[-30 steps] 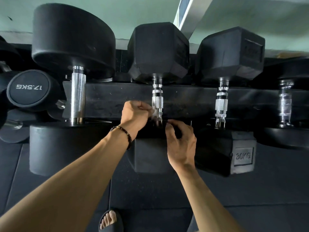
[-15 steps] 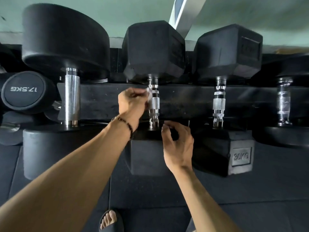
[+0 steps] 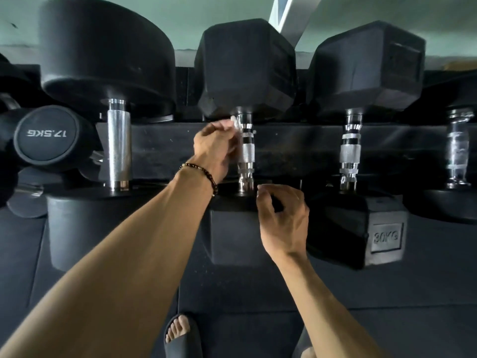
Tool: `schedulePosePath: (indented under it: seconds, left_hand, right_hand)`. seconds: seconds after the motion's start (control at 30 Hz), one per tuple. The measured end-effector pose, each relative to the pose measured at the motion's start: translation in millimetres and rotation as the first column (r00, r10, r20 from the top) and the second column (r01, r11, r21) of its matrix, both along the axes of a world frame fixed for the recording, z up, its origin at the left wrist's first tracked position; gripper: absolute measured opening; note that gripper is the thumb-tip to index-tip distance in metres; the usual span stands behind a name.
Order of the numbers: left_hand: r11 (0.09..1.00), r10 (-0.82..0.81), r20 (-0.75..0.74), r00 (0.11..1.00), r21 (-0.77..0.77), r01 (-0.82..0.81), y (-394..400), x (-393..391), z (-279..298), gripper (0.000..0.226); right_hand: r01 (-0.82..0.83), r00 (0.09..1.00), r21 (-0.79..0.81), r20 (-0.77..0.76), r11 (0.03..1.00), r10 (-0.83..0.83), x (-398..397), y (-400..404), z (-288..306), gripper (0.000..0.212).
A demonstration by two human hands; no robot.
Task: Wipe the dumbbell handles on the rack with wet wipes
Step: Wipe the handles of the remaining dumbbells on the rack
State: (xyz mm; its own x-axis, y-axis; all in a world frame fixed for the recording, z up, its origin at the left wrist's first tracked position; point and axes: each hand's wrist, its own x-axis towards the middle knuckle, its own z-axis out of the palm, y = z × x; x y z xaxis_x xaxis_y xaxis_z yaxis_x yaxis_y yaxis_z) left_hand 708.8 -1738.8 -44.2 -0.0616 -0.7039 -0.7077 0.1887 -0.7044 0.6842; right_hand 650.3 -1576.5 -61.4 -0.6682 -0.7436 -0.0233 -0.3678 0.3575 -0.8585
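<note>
Four dumbbells stand in a row across the rack: one round-headed dumbbell at left, two hex-headed, the middle dumbbell and the 30KG dumbbell, and a fourth dumbbell cut off at the right edge. One further weight, marked 17.5KG, lies at far left. Two hands reach in, the left hand and the right hand. One wet wipe shows at center. One beaded bracelet circles the left wrist. One sandaled foot appears at the bottom edge.

Handle: glossy chrome w/ knurled matt mid-band. Hex heads: matt black rubber, slightly grainy. Wipe: thin white cloth-like sheet. Rack beam: scuffed matt black. Bracelet: glossy dark beads.
</note>
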Motion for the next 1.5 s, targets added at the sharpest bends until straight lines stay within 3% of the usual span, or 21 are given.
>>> schedulePosePath:
  seconds: [0.13, 0.2, 0.3, 0.37, 0.4, 0.47, 0.5, 0.53, 0.57, 0.67, 0.73, 0.83, 0.97, 1.03, 1.1, 1.17, 1.23, 1.3, 1.33, 1.5]
  left_hand:
    - [0.942, -0.334, 0.118, 0.935, 0.084, 0.326, 25, 32, -5, 0.013]
    - [0.948, -0.319, 0.131, 0.939, 0.033, 0.318, 23, 32, -2, 0.019]
    - [0.988, -0.155, 0.019, 0.988, -0.02, 0.155, 3, 10, 9, 0.021]
    - [0.99, -0.138, 0.084, 0.987, -0.014, 0.14, -2, 5, 12, 0.019]
    - [0.97, -0.234, 0.191, 0.953, -0.026, 0.243, 1, 11, 11, 0.017]
    - [0.825, -0.512, 0.421, 0.749, -0.003, 0.565, 18, 31, 10, 0.019]
    - [0.756, -0.591, 0.458, 0.664, 0.025, 0.655, 27, 37, 8, 0.022]
    - [0.736, -0.608, 0.461, 0.646, 0.022, 0.677, 32, 40, 6, 0.023]
    - [0.767, -0.569, 0.443, 0.693, -0.018, 0.641, 32, 38, 3, 0.024]
    - [0.945, -0.257, 0.368, 0.894, -0.099, 0.312, 22, 19, -4, 0.024]
    - [0.966, -0.186, 0.361, 0.914, -0.103, 0.237, 22, 12, -9, 0.023]
    - [0.949, -0.233, 0.325, 0.917, -0.128, 0.287, 26, 15, -7, 0.017]
    - [0.998, -0.059, 0.031, 0.998, -0.029, 0.06, -11, 0, -2, 0.015]
    - [0.991, -0.135, -0.025, 0.991, 0.023, 0.135, -10, 3, -7, 0.018]
    - [0.933, -0.357, 0.041, 0.933, 0.056, 0.355, 7, 21, -16, 0.019]
    - [0.874, -0.483, -0.019, 0.875, 0.042, 0.484, 18, 38, -23, 0.02]
    - [0.922, -0.388, -0.104, 0.916, -0.02, 0.388, 5, 29, -20, 0.015]
    - [0.983, -0.17, -0.179, 0.969, 0.033, 0.179, -17, 9, -11, 0.021]
    - [0.986, -0.151, -0.18, 0.972, 0.041, 0.16, -20, 4, -11, 0.025]
    - [0.865, -0.501, -0.117, 0.858, -0.03, 0.501, 10, 36, -17, 0.015]
  right_hand:
    - [-0.013, 0.995, 0.009, -0.094, 1.0, 0.014, 2, 0, 4, 0.03]
    - [-0.01, 0.991, -0.001, -0.137, 1.0, 0.01, 3, -1, 4, 0.029]
    - [-0.004, 0.989, -0.004, -0.149, 1.0, 0.004, 3, 1, 2, 0.031]
    - [-0.003, 0.99, -0.004, -0.139, 1.0, 0.002, 2, 1, 3, 0.032]
    - [-0.007, 0.99, 0.0, -0.141, 1.0, 0.007, 3, 1, 3, 0.031]
    - [-0.017, 0.988, 0.003, -0.155, 1.0, 0.017, 2, 0, 5, 0.031]
    - [-0.018, 0.987, 0.01, -0.159, 1.0, 0.02, 2, 0, 5, 0.031]
    - [-0.019, 0.987, 0.017, -0.162, 1.0, 0.021, 1, 1, 5, 0.031]
    - [-0.018, 0.987, 0.022, -0.162, 1.0, 0.021, 1, 0, 5, 0.031]
    - [-0.017, 0.989, 0.014, -0.149, 1.0, 0.019, 2, 1, 6, 0.03]
    - [-0.021, 0.99, 0.009, -0.142, 1.0, 0.022, 1, 0, 6, 0.029]
    - [-0.022, 0.99, 0.016, -0.14, 1.0, 0.024, 1, 1, 7, 0.03]
    - [-0.016, 0.994, -0.024, -0.112, 1.0, 0.014, 1, 1, 7, 0.028]
    - [-0.023, 0.995, -0.015, -0.099, 1.0, 0.022, 1, 1, 6, 0.027]
    - [-0.024, 0.995, 0.004, -0.097, 1.0, 0.025, 0, 1, 7, 0.027]
    - [-0.019, 0.996, 0.015, -0.09, 1.0, 0.02, 0, 1, 7, 0.028]
    - [-0.02, 0.995, 0.001, -0.093, 1.0, 0.02, 0, 1, 6, 0.025]
    - [-0.019, 0.997, -0.026, -0.08, 0.999, 0.017, 1, 1, 6, 0.02]
    - [-0.018, 0.997, -0.028, -0.073, 0.999, 0.016, 0, 1, 6, 0.02]
    - [-0.033, 0.996, 0.012, -0.082, 0.999, 0.034, 0, 2, 8, 0.026]
